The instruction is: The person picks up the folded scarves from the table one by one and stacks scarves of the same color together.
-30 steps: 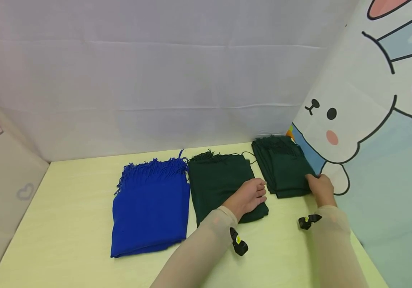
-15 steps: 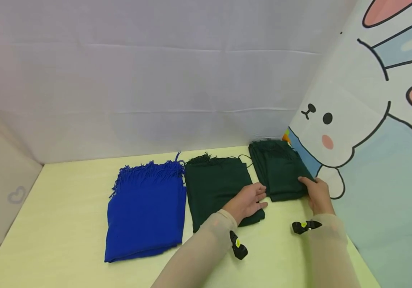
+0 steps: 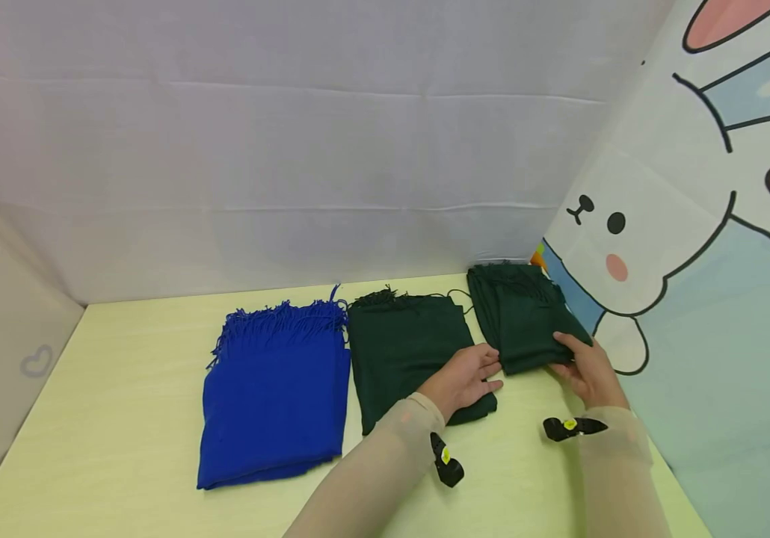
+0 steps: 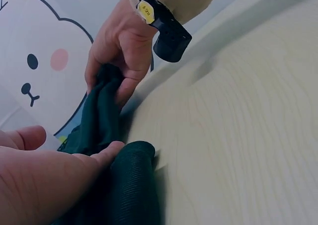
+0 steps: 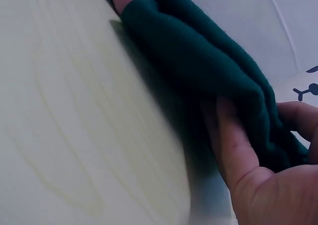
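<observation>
A folded dark green scarf [image 3: 526, 325] with fringe at its far edge lies at the back right. My right hand [image 3: 593, 371] grips its near right corner, thumb on top and fingers underneath; the right wrist view shows the folded layers [image 5: 198, 56] lifted at that end. My left hand [image 3: 463, 379] reaches over a second folded dark green scarf [image 3: 405, 336], fingers loosely extended to the first scarf's near left corner. In the left wrist view its fingertips touch green cloth. To the left lies a folded blue scarf [image 3: 273, 403], fringe toward the wall.
The scarves lie in a row on a pale wooden table [image 3: 122, 418]. A white cloth wall [image 3: 291, 187] stands behind it, and a rabbit-printed curtain [image 3: 667, 246] closes off the right side. Loose fringe strands [image 3: 459, 291] stretch between the two green scarves.
My right hand's fingers have slid under the right green scarf's near corner and lifted it slightly. My left hand has shifted a little, its fingers spreading at that scarf's left corner.
</observation>
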`<move>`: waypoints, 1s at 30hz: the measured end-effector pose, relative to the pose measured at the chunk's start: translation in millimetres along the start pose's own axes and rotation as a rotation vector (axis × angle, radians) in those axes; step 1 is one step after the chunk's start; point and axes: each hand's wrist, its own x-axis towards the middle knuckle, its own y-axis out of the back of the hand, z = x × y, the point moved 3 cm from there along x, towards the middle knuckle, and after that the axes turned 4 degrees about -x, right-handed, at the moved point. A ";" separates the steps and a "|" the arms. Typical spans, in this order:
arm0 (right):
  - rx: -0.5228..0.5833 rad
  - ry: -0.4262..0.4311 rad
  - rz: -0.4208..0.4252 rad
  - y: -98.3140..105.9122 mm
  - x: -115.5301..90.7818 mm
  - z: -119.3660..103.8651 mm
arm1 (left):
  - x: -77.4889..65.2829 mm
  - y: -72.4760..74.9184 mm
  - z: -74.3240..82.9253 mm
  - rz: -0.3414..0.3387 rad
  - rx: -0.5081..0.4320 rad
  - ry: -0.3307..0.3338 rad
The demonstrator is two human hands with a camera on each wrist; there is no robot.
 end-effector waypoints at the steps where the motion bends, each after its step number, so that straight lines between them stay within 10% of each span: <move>1: 0.010 0.000 0.001 -0.7 0.5 0.3 | 0.3 0.1 -0.4 0.002 -0.002 0.001; 15: 0.293 -0.036 -0.120 -13.4 -4.5 -2.3 | 4.6 -0.6 1.0 -0.011 -0.073 0.006; 23: 0.177 -0.002 -0.180 -21.2 -16.9 -1.3 | 7.8 -2.1 3.8 0.004 -0.232 -0.020; 30: 0.043 -0.025 -0.154 -18.4 -29.9 4.7 | 12.3 -1.9 1.0 -0.013 -0.177 -0.045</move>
